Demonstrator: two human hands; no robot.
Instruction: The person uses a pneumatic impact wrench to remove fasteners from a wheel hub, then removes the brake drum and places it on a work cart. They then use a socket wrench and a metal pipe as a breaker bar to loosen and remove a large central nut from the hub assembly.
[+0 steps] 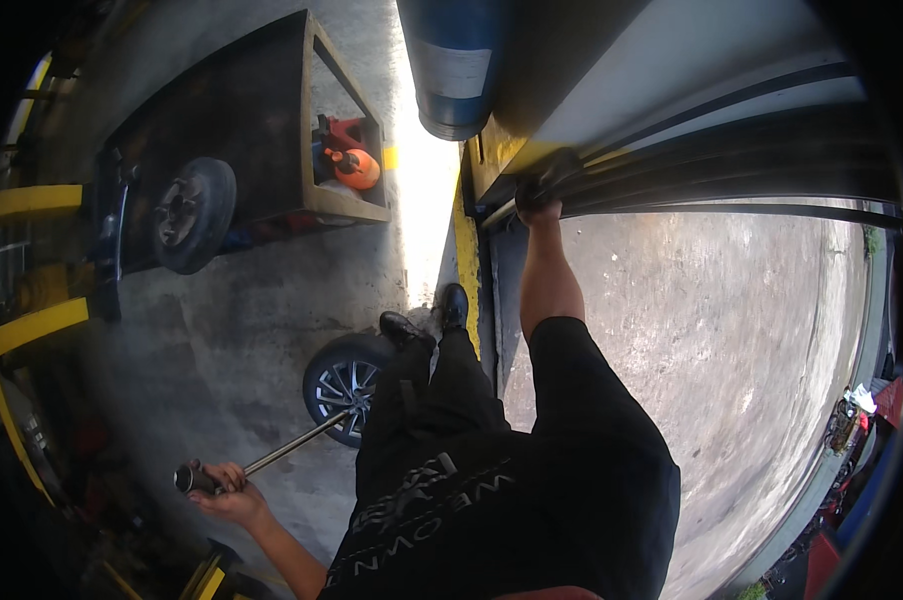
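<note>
My left hand (229, 492) is closed around the dark grip of a long metal bar wrench (297, 443), at the lower left. The bar's bright shaft slants up to the right, and its far end overlaps a wheel with a spoked alloy rim (344, 385) beside my feet; whether they touch, I cannot tell. My right arm stretches forward into shade. There my right hand (540, 208) is at a dark, blurred object (554, 172) near the low wall, its fingers hidden.
A dark cart (242, 130) stands ahead on the left, with an orange bottle (356, 168) in its open end. Another wheel (196, 215) is against its side. A blue cylinder (454, 70) stands ahead. Yellow lift arms (32, 328) are at left; a yellow-painted edge (469, 270) runs beside my feet.
</note>
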